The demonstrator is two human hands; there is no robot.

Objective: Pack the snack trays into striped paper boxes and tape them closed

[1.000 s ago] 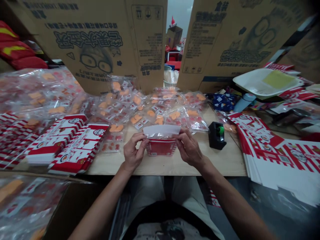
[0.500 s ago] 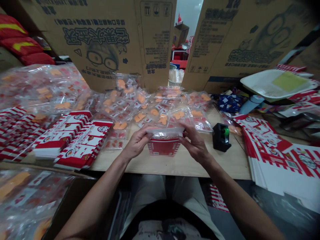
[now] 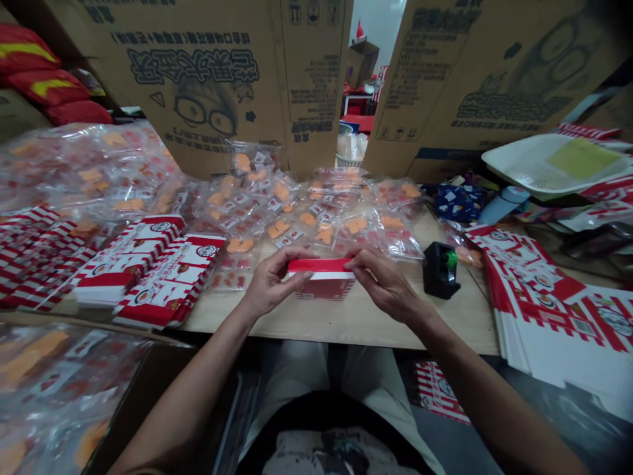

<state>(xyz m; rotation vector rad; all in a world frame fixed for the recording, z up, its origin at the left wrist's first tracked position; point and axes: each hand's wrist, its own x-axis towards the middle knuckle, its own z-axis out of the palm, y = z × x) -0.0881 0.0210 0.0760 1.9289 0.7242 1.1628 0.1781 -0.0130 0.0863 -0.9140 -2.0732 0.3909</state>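
Observation:
A small red-and-white striped carton [image 3: 324, 289] stands upright near the front edge of the wooden table, its red top flap folded over the opening. My left hand [image 3: 277, 280] grips the left end of the top, thumb along the front edge and fingers behind. At the right end, my right hand [image 3: 378, 277] pinches the flap with bent fingers. Whatever lies inside the carton is hidden. Just right of my right hand is a black tape dispenser [image 3: 440, 272] with a green core.
Clear bags of orange and red pieces [image 3: 356, 224] cover the table's back. Flat striped cartons [image 3: 171, 280] are stacked left, with more carton sheets [image 3: 558, 303] right. Big cardboard boxes [image 3: 208, 72] wall the rear. A white basket [image 3: 544, 165] sits back right; an open box [image 3: 123, 389] is front left.
The carton's top stood open with clear plastic showing between my hands; now the red flap lies across it. Both hands have closed in on the top edge.

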